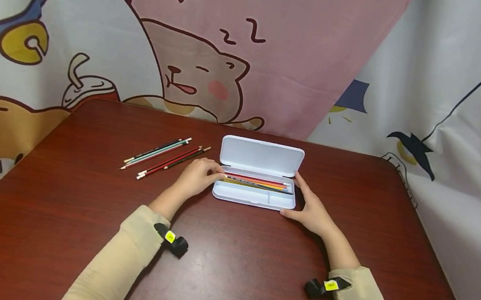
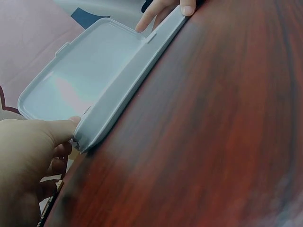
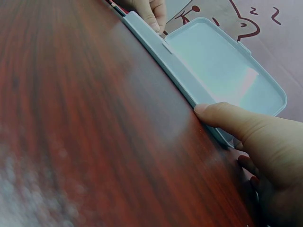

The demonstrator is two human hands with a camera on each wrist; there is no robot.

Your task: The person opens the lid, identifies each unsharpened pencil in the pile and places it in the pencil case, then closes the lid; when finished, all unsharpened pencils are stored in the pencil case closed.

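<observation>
A white pencil case (image 1: 281,202) lies on the table with its lid (image 1: 262,156) raised. Several pencils, red, orange and yellow among them, lie in its long rear compartment, and a dark pencil (image 1: 254,185) slants across them. My left hand (image 1: 197,177) is at the case's left end, thumb and forefinger pinching the dark pencil's near end; the fingertips partly hide that end. At the right end my right hand (image 1: 312,212) grips the case, thumb on the front edge (image 3: 203,108) and the other fingers around the back corner.
Left of the case, several loose pencils (image 1: 158,152) lie slanted on the brown table (image 1: 224,269): red, pale green and dark ones. Behind the table's far edge hangs a printed cloth (image 1: 299,51). Small front compartments (image 1: 239,193) show in the case.
</observation>
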